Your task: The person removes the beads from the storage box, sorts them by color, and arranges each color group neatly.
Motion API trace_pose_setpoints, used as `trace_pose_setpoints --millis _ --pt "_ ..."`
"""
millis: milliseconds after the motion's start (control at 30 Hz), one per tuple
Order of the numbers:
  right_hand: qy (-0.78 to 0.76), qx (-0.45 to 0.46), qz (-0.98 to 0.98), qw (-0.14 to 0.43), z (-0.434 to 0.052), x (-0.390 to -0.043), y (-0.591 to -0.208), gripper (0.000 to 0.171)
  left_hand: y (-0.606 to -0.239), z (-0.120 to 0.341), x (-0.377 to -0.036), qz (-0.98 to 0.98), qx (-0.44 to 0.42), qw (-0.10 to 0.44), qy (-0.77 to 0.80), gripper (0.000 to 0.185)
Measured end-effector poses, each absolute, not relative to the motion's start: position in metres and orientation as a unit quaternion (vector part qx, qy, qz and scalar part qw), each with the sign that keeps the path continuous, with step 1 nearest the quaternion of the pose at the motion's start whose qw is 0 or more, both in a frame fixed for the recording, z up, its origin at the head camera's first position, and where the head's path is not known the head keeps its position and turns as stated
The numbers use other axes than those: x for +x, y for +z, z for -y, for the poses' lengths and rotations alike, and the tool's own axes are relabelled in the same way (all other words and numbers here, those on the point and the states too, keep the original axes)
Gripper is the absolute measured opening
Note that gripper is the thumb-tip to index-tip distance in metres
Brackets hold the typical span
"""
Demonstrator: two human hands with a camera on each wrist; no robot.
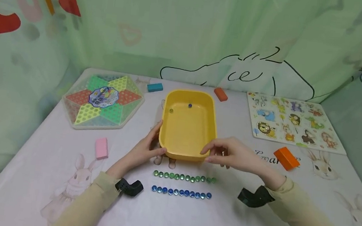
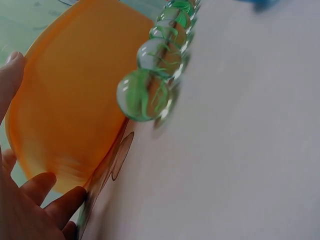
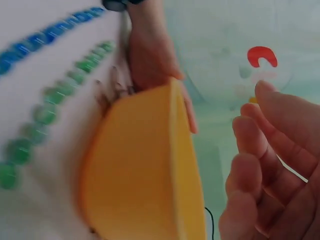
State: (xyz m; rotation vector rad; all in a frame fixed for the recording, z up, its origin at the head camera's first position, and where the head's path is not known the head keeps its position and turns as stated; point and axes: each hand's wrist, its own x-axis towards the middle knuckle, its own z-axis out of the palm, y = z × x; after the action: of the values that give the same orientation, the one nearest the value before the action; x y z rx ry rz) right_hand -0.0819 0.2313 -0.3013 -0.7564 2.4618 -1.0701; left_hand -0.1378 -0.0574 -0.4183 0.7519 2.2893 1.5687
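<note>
A yellow plastic tub stands mid-table with a blue marble and a yellowish-green marble inside. My left hand rests at its front left corner, thumb by the front wall and fingers along the left side. Over the front right corner hovers my right hand, its fingers loosely bent; the right wrist view shows nothing between them. In front of the tub lies a row of green marbles. Nearer to me runs a row of blue marbles.
A Chinese checkers board lies at the back left, an animal puzzle board at the back right. Around the tub are a blue block, a red-orange block, a pink block and an orange block.
</note>
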Motion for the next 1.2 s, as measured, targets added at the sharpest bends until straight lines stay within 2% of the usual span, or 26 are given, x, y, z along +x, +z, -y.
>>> trace_pose_setpoints --millis 267,600,967,1200 --pt "-0.378 -0.222 -0.877 0.197 -0.207 -0.141 -0.287 0.021 -0.415 0.058 -0.129 -0.794 0.248 0.144 0.537 0.086" --pt "-0.355 -0.176 -0.9 0.184 -0.174 -0.204 -0.308 0.021 -0.424 0.06 -0.133 -0.801 0.24 0.14 0.53 0.087" --pt "-0.316 -0.123 -0.923 0.181 -0.158 -0.243 -0.332 0.023 -0.418 0.054 -0.138 -0.793 0.251 0.147 0.535 0.087" --pt "-0.264 -0.115 -0.94 0.182 -0.146 -0.258 -0.346 0.028 -0.389 0.056 -0.126 -0.792 0.259 0.15 0.532 0.085"
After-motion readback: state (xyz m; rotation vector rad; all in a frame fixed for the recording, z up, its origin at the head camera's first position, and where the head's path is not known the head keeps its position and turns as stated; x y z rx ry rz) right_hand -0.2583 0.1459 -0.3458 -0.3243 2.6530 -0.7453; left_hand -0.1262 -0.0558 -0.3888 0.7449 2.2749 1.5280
